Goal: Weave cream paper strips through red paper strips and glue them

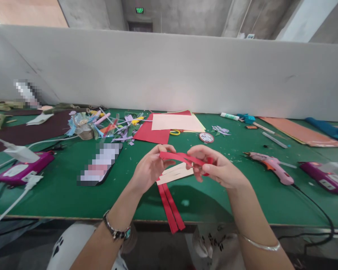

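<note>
Both hands meet over the middle of the green counter (73, 187). The left hand (152, 165) pinches one end of a red paper strip (180, 157), and the right hand (216, 170) is closed on the other end, where the strip curls back through its fingers. The strip is held just above the counter, spanning the gap between the two hands.

Under the hands lie cream strips (176, 174), and at 6 o'clock from them two long red strips (170, 210) run down over the counter's near edge. At 12 o'clock lies a red sheet (152, 133) with a cream sheet (174, 122) on top of it. At 3 o'clock, well apart from the right hand, lies a pink glue gun (273, 167). At 9 o'clock, near the left hand, lies a phone (100, 165) — its screen is blurred.
</note>
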{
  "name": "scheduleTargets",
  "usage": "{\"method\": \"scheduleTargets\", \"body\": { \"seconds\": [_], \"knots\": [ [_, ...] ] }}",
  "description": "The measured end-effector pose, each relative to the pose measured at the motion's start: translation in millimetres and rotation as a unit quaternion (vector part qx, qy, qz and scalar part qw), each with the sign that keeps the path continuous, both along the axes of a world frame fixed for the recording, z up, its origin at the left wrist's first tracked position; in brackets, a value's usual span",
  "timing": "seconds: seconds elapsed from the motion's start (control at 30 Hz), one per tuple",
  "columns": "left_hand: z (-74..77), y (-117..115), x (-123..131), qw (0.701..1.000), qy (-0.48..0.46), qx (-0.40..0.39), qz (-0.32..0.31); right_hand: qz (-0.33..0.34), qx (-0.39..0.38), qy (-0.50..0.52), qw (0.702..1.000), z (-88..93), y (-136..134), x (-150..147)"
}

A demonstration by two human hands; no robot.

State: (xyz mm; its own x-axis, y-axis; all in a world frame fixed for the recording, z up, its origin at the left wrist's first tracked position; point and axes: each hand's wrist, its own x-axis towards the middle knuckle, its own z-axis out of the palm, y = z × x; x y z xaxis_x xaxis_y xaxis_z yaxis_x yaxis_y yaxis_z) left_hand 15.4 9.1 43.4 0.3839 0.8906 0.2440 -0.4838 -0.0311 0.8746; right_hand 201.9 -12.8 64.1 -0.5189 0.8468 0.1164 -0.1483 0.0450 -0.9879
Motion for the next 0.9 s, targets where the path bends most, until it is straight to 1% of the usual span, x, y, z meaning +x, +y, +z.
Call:
{"method": "scheduleTargets", "body": {
  "seconds": [0.07,0.13,0.2,0.27,0.3,0.33,0.4,0.43,0.47,0.5,0.53,0.6,0.77,0.9],
  "knots": [
    [-2.8,0.3,0.8,1.000,0.010,0.014,-0.014,-0.045,0.017,-0.013,0.999,2.7,0.1,5.6],
    [-5.4,0.3,-0.2,0.998,0.053,0.042,-0.013,-0.079,0.031,-0.038,0.996,4.1,0.9,11.0],
    [-7.2,0.4,-1.9,0.987,0.149,0.064,0.002,-0.122,0.049,-0.075,0.988,4.7,2.0,17.7],
    [-8.1,1.5,-3.2,0.960,0.264,0.087,0.022,-0.175,0.060,-0.106,0.977,4.8,3.0,26.2],
    [-8.4,2.7,-3.4,0.940,0.323,0.109,0.031,-0.202,0.061,-0.114,0.971,4.7,3.4,31.1],
    [-8.6,4.5,-3.0,0.913,0.381,0.141,0.039,-0.228,0.057,-0.118,0.965,4.5,3.9,36.1],
    [-9.0,9.9,-0.5,0.841,0.497,0.210,0.049,-0.274,0.041,-0.123,0.953,3.1,5.0,45.8],
    [-9.2,13.5,1.7,0.802,0.549,0.233,0.044,-0.293,0.032,-0.128,0.947,1.8,5.7,50.2],
    [-9.5,17.5,4.3,0.769,0.589,0.245,0.036,-0.309,0.024,-0.136,0.941,0.1,6.8,54.0],
    [-9.8,21.7,7.4,0.748,0.614,0.249,0.021,-0.321,0.016,-0.147,0.935,-2.1,8.0,57.2],
    [-10.2,25.8,10.8,0.740,0.624,0.250,0.009,-0.331,0.010,-0.156,0.930,-4.6,9.3,59.7],
    [-11.3,32.8,17.6,0.737,0.626,0.253,-0.006,-0.347,-0.003,-0.174,0.921,-10.1,12.2,62.8],
    [-17.7,37.9,28.5,0.746,0.614,0.257,-0.032,-0.362,-0.014,-0.182,0.914,-19.5,17.0,63.3],
    [-26.6,36.3,29.3,0.759,0.602,0.248,-0.020,-0.385,-0.021,-0.170,0.907,-20.4,18.3,61.7]
  ]
}}
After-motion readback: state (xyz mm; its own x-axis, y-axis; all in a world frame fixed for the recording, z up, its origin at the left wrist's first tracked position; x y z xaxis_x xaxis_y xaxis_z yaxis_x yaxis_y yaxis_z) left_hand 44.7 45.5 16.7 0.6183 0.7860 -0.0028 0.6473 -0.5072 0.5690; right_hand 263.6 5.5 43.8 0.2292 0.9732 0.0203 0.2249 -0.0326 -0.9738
